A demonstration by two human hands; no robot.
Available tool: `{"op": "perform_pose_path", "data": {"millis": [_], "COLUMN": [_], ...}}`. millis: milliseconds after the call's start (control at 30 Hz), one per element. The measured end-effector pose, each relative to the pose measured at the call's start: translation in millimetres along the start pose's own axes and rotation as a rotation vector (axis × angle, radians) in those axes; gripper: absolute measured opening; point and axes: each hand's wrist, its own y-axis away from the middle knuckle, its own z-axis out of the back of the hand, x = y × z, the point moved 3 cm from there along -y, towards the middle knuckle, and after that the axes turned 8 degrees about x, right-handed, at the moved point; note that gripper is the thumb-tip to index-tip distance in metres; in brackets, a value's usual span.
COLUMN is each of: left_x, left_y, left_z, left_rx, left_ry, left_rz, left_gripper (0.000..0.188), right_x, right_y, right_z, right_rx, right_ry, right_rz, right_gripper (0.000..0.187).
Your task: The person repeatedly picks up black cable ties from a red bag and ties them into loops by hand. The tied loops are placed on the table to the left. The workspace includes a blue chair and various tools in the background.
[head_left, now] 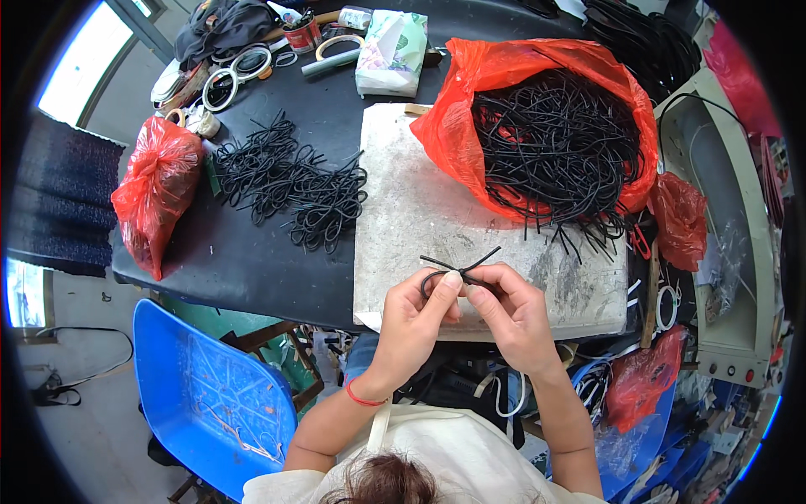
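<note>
My left hand [424, 307] and my right hand [509, 307] meet over the near edge of a worn pale board [403, 227]. Between their pinched fingertips is a thin black cord [483, 259], crossed at the middle. Its two loose ends stick up and outward, and a small loop curves by my left fingers. Whether the crossing is knotted is hidden by my thumbs. Beyond my right hand, an open red plastic bag [460, 126] is full of loose black cords [558, 139], some spilling onto the board. Left of the board lies a pile of looped black cords [285, 181].
A tied red bag [159, 193] sits at the table's left end. Tape rolls [221, 90] and a tissue pack [392, 55] stand at the back. A blue plastic chair [210, 386] is at lower left. A grey-green machine casing [730, 244] borders the right side.
</note>
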Motion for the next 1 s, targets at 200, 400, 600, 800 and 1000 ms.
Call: {"op": "perform_pose_path", "data": {"millis": [200,400,600,800,1000], "left_x": [-11.1,-23.7,-22.5,-23.3,-19.7], "left_y": [-9.2,-8.2,-4.5,-1.5,1.6], "left_z": [-7.4,3.7,2.8,2.1,-0.6], "left_rx": [-0.056,0.267,0.302,0.308,0.307], "left_ry": [0.092,0.151,0.087,0.078,0.133], "left_rz": [-0.165,0.062,0.083,0.100,0.136], "left_gripper": [0.021,0.018,0.017,0.014,0.013], "right_x": [8.1,24.3,22.1,14.9,7.9], "right_y": [-5.9,-10.0,-14.5,-11.1,-13.2], "right_z": [-2.7,17.9,2.5,-4.1,-1.4], "right_rx": [-0.058,-0.188,0.052,0.021,0.013], "right_ry": [-0.118,0.121,-0.083,-0.251,-0.255], "right_rz": [0.005,0.127,0.107,-0.025,-0.084], "right_gripper": [0.014,0.018,0.017,0.017,0.019]}}
